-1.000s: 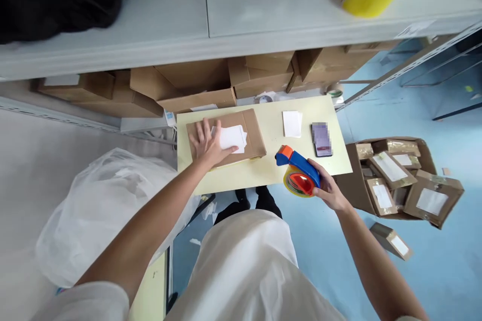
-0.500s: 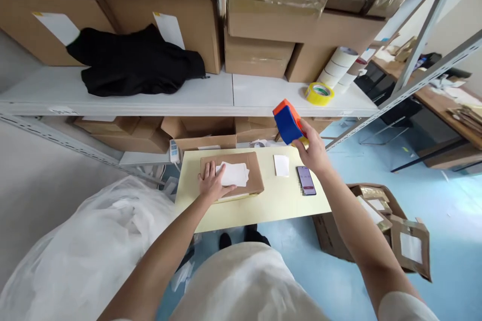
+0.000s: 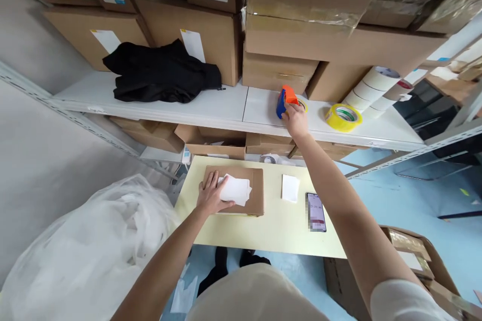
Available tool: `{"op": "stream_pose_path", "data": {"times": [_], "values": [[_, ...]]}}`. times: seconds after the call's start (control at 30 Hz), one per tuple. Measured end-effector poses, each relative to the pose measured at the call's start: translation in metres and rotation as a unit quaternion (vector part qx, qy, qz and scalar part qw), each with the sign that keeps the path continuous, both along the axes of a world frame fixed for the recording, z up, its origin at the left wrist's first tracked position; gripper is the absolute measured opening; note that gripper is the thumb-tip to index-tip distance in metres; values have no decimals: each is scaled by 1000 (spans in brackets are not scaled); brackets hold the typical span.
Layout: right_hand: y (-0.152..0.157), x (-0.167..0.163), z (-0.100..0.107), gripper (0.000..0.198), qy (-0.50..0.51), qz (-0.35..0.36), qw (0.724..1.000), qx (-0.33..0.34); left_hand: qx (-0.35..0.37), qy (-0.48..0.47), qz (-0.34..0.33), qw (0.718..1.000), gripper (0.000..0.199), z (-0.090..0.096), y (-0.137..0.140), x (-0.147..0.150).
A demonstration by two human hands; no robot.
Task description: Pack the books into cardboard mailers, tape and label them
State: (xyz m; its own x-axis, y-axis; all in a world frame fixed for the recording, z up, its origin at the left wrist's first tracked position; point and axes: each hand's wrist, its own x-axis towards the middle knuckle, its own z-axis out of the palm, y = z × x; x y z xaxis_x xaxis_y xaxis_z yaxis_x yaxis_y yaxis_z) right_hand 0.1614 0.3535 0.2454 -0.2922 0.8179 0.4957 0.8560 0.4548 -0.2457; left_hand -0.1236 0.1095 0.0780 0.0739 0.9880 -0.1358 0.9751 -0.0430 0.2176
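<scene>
Near the table's (image 3: 263,236) back left corner, the left hand (image 3: 211,194) lies spread over cards (image 3: 235,189) on the box (image 3: 258,190). The right hand (image 3: 295,119), closed on the dispenser (image 3: 289,94), has just brought it to the shelf's (image 3: 260,105) front edge, away from the box.

Right hand (image 3: 295,119) up at shelf (image 3: 263,105), gripping orange-and-blue tape dispenser (image 3: 288,100)! Yellow tape roll (image 3: 343,117) to its right, white rolls (image 3: 371,91) just beyond, black cloth (image 3: 165,74) over left. Down below, left hand (image 3: 213,195) spread on box (image 3: 258,180), touching white cards (image 3: 235,189) on top. Same pale table (image 3: 271,235): second card pile (image 3: 290,188), then phone (image 3: 316,212), screen lit.
</scene>
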Motion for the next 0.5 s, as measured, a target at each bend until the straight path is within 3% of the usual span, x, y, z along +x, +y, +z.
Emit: {"op": "stream_pose_path", "data": {"times": [0.13,0.27,0.33,0.4,0.5], "values": [[-6,4,-6,53,9,30,999,22,21,-26,13,999,106,0,-2,-3],[-76,17,-33,70,73,30,997,-3,48,-136,107,984,110,-11,-15,-20],[-128,28,-67,76,104,49,991,-61,25,-227,179,957,113,-21,-28,-34],[-181,37,-114,82,114,88,974,-172,-24,-320,223,921,112,-31,-42,-48],[-240,38,-184,93,128,102,913,-374,-82,-381,235,891,107,-42,-58,-63]]}}
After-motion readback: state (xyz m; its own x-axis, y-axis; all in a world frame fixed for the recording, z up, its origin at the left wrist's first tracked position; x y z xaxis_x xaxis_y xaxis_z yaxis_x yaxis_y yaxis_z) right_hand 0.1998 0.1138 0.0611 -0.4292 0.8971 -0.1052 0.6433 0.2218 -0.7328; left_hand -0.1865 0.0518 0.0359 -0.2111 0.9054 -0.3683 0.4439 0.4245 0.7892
